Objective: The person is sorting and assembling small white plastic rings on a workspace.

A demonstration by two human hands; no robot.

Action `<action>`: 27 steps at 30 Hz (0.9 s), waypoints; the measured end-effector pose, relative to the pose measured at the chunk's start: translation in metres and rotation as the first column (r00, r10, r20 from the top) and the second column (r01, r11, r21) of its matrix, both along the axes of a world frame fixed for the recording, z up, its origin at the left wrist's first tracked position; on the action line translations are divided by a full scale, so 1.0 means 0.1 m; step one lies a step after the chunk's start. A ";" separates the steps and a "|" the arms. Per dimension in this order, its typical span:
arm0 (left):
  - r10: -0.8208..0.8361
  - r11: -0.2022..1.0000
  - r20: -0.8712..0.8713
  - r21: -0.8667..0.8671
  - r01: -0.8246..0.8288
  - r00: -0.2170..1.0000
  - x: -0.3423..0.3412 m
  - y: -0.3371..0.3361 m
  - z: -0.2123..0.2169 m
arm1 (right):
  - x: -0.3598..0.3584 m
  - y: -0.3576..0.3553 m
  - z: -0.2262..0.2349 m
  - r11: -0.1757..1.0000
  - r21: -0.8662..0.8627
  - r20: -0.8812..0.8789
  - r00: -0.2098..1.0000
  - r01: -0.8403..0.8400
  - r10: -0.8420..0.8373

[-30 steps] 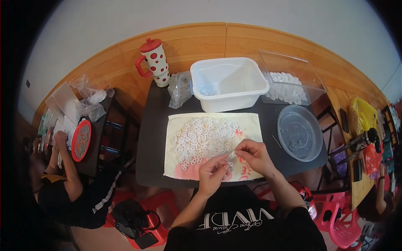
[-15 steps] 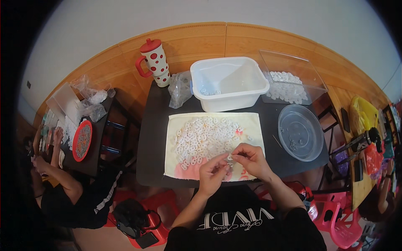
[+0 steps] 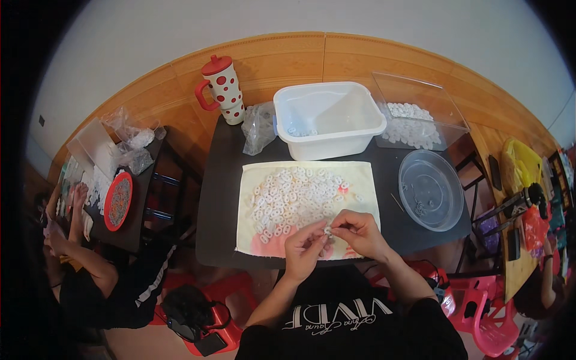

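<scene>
Near the front edge of a pale yellow towel (image 3: 367, 180), my left hand (image 3: 304, 249) pinches a small white piece (image 3: 327, 230) that seems to have a hole in it. My right hand (image 3: 362, 235) meets it from the right, thumb and forefinger pressed together at the piece. What those right fingertips hold is too small to tell. Left of and beyond my hands, a heap of small white plastic pieces with holes (image 3: 291, 195) covers much of the towel.
Behind the towel stands a white tub (image 3: 330, 147) with a few pieces inside. To the right are a round clear dish (image 3: 441, 210) holding small dark bits, and a clear bin (image 3: 414, 129) of white pieces. A spotted tumbler (image 3: 225, 90) stands back left. A co-worker's hand (image 3: 78, 195) shows far left.
My right hand has shifted slightly downward, and its fingertips have closed in on the white piece. My left hand stays nearly in place. The co-worker's hands at far left have moved a little.
</scene>
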State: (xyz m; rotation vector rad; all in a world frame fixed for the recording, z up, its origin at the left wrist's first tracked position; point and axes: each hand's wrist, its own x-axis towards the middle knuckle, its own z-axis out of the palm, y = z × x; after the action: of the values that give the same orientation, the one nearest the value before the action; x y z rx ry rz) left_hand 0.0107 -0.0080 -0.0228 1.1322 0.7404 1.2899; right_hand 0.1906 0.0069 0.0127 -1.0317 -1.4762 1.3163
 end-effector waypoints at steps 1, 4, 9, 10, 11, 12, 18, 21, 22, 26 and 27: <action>0.000 1.000 0.000 -0.001 0.000 1.000 0.00 0.00 -0.01 | 0.01 0.00 0.00 1.000 0.005 0.002 1.000 -0.001 0.001; -0.018 0.999 -0.010 -0.029 0.017 1.000 0.00 -0.01 -0.01 | 0.04 -0.01 -0.03 1.000 0.028 0.013 1.000 -0.004 0.004; 0.024 0.996 -0.121 0.088 -0.013 0.992 0.05 0.01 0.03 | 0.11 -0.03 -0.05 0.999 0.030 0.002 1.000 -0.028 0.028; 0.021 0.996 -0.122 0.085 -0.010 0.992 0.05 0.02 0.05 | 0.13 -0.03 -0.08 0.998 0.046 0.007 0.999 -0.039 0.039; 0.032 0.988 -0.181 0.157 -0.003 0.983 0.06 0.04 0.07 | 0.14 -0.03 -0.10 0.997 0.062 0.012 0.999 -0.049 0.049; 0.047 0.974 -0.238 0.228 0.008 0.970 0.06 0.04 0.09 | 0.16 -0.04 -0.11 0.997 0.059 0.010 0.999 -0.047 0.047; 0.040 0.980 -0.242 0.198 0.009 0.970 0.09 0.01 0.10 | 0.21 -0.05 -0.06 0.997 -0.003 -0.017 0.997 -0.082 0.082; 0.055 0.979 -0.273 0.206 0.002 0.960 0.09 0.01 0.10 | 0.21 -0.06 -0.04 0.996 -0.018 -0.028 0.996 -0.089 0.088; 0.054 0.979 -0.274 0.206 0.003 0.960 0.10 0.01 0.09 | 0.20 -0.06 -0.05 0.997 0.015 -0.015 0.997 -0.077 0.077; 0.274 0.902 -0.536 0.432 -0.019 0.798 0.15 -0.02 0.11 | 0.21 -0.03 -0.09 0.931 0.351 0.264 0.964 -0.099 0.003; 0.318 0.891 -0.600 0.453 -0.016 0.734 0.17 -0.03 0.12 | 0.20 -0.04 -0.10 0.932 0.349 0.265 0.964 -0.100 0.004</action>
State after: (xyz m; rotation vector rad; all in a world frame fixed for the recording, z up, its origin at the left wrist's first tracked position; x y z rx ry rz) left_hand 0.0274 -0.0110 -0.0104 1.9809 1.1432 1.2232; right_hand 0.2107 0.0031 0.0029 -0.9497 -1.8723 0.9175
